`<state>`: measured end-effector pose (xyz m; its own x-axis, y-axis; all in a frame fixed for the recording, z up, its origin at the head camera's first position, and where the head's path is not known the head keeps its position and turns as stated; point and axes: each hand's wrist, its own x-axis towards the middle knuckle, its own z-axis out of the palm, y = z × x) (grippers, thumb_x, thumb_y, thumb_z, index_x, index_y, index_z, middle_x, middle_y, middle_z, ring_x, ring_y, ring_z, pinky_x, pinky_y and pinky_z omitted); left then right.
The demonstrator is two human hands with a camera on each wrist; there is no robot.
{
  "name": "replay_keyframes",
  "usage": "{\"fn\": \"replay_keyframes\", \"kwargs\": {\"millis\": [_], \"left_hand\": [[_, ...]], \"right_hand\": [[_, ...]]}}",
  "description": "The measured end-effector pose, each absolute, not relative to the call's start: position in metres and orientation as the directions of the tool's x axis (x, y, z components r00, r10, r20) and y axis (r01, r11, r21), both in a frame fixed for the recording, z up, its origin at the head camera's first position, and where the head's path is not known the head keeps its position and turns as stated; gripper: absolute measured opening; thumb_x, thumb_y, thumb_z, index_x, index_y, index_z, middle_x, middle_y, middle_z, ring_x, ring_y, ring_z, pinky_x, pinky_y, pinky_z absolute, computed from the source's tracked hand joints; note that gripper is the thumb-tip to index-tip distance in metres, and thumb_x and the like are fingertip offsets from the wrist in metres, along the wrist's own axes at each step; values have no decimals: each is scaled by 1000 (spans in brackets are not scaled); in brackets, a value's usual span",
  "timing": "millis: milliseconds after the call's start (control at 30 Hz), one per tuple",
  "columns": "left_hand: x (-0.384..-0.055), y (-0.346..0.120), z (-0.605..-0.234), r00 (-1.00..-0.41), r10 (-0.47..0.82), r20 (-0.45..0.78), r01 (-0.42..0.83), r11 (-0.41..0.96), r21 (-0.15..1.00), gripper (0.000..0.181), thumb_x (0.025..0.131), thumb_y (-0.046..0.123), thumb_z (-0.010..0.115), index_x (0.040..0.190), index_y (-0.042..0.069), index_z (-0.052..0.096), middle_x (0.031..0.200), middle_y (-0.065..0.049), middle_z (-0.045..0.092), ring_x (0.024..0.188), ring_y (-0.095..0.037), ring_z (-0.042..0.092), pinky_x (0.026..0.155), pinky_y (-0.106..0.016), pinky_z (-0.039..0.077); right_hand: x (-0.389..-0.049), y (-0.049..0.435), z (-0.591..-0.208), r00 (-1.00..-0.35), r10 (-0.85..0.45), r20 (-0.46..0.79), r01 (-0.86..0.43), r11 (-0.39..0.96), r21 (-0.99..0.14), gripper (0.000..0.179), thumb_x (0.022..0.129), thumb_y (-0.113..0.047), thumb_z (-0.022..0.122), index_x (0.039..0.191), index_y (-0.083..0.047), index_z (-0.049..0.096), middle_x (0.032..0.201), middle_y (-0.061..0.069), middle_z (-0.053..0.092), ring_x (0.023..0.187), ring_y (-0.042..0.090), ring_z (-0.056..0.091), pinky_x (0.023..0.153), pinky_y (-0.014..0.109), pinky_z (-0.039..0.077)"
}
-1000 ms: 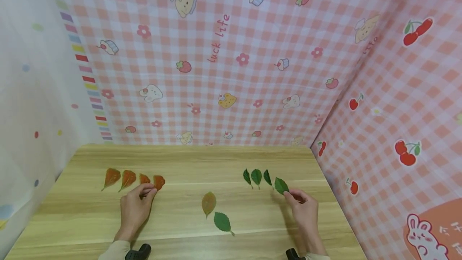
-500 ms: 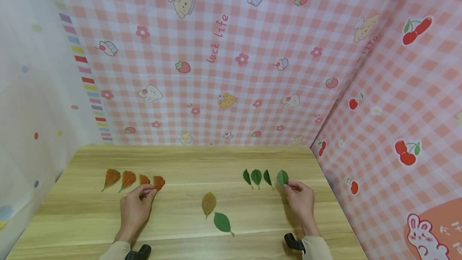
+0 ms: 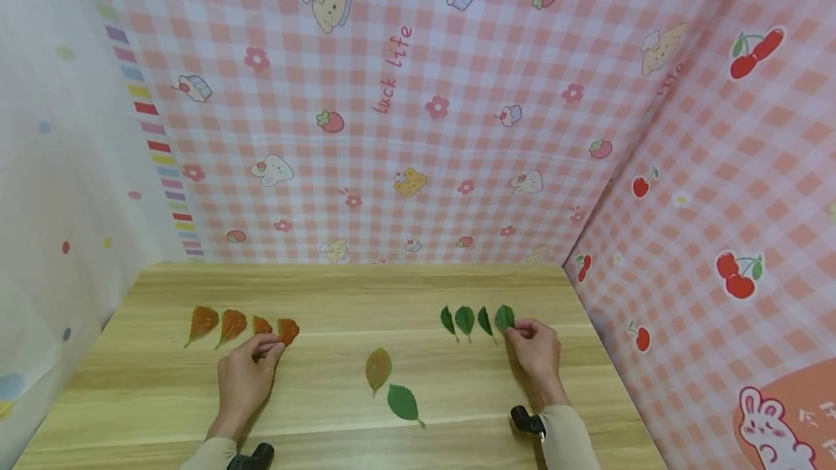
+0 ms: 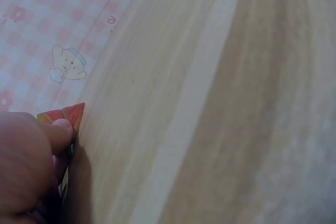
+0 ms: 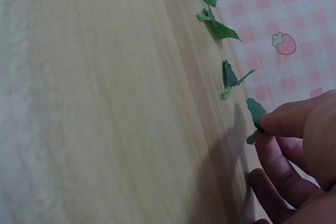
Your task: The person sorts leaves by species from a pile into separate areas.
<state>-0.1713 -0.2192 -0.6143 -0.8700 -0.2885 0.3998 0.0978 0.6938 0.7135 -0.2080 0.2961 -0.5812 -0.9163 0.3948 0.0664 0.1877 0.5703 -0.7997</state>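
Observation:
My left hand (image 3: 247, 374) pinches an orange-red leaf (image 3: 288, 330) between thumb and fingers at the right end of a row of similar leaves (image 3: 204, 321). In the left wrist view, that leaf's red tip (image 4: 74, 114) shows past the thumb. Over on the right, my right hand (image 3: 537, 354) pinches a green leaf (image 3: 504, 317) by its lower part, at the end of a row of green leaves (image 3: 464, 320). The right wrist view shows this held leaf (image 5: 256, 113) between thumb and fingers, beside a curled green leaf (image 5: 229, 80).
Between the hands, a yellowish-brown leaf (image 3: 378, 368) and a serrated green leaf (image 3: 402, 402) lie on the wooden table (image 3: 339, 448). A pink checked cloth (image 3: 366, 151) hangs along the back, another on the right; a pale dotted one stands at the left.
My right hand has moved left and a little away from me, bringing its green leaf upright beside the row of green leaves. The left hand stays in place on its orange-red leaf.

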Motion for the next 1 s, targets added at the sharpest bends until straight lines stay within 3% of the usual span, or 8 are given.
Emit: {"fn": "replay_keyframes", "kwargs": {"millis": [200, 333, 467, 600, 800, 1000], "left_hand": [[-171, -219, -615, -870, -290, 399, 96, 695, 712, 12, 97, 7, 89, 108, 5, 86, 93, -9, 88, 86, -32, 85, 76, 1, 38], [-171, -219, -615, -869, -291, 402, 96, 696, 711, 12, 97, 9, 89, 108, 6, 86, 94, -9, 88, 86, -31, 85, 77, 2, 37], [-171, -219, -615, -865, -288, 412, 102, 702, 705, 12, 97, 9, 90, 108, 6, 87, 94, -9, 88, 86, -30, 85, 77, -6, 46], [-171, -220, -614, -860, -281, 426, 113, 709, 696, 12, 97, 9, 90, 108, 6, 87, 94, -9, 88, 85, -30, 85, 76, -14, 52], [-170, -220, -616, -859, -292, 421, 112, 694, 711, 13, 96, 10, 91, 108, 7, 87, 93, -8, 88, 81, -18, 83, 77, -1, 42], [-170, -220, -616, -849, -289, 442, 134, 691, 710, 13, 95, 8, 91, 107, 6, 87, 91, -9, 88, 79, -21, 84, 75, -4, 46]], "right_hand": [[-215, 297, -590, -912, 402, 89, 183, 588, -788, 18, 97, -17, 83, 109, -4, 84, 95, 10, 85, 87, 20, 75, 83, 31, 53], [-215, 297, -592, -914, 398, 82, 195, 606, -771, 20, 100, -20, 83, 113, -5, 84, 102, 12, 86, 99, 32, 79, 97, 46, 55], [-214, 297, -592, -919, 390, 60, 209, 611, -763, 20, 102, -21, 82, 116, -6, 84, 107, 13, 87, 110, 39, 78, 110, 57, 50], [-214, 297, -592, -919, 389, 56, 212, 611, -763, 20, 102, -21, 83, 116, -7, 84, 107, 13, 87, 112, 40, 77, 115, 58, 46], [-216, 295, -593, -917, 390, 81, 194, 615, -765, 21, 101, -22, 83, 115, -7, 83, 106, 14, 87, 110, 41, 77, 120, 59, 40], [-215, 294, -595, -911, 399, 103, 187, 623, -759, 19, 101, -19, 82, 113, -6, 83, 103, 14, 86, 106, 41, 78, 118, 59, 41]]}}
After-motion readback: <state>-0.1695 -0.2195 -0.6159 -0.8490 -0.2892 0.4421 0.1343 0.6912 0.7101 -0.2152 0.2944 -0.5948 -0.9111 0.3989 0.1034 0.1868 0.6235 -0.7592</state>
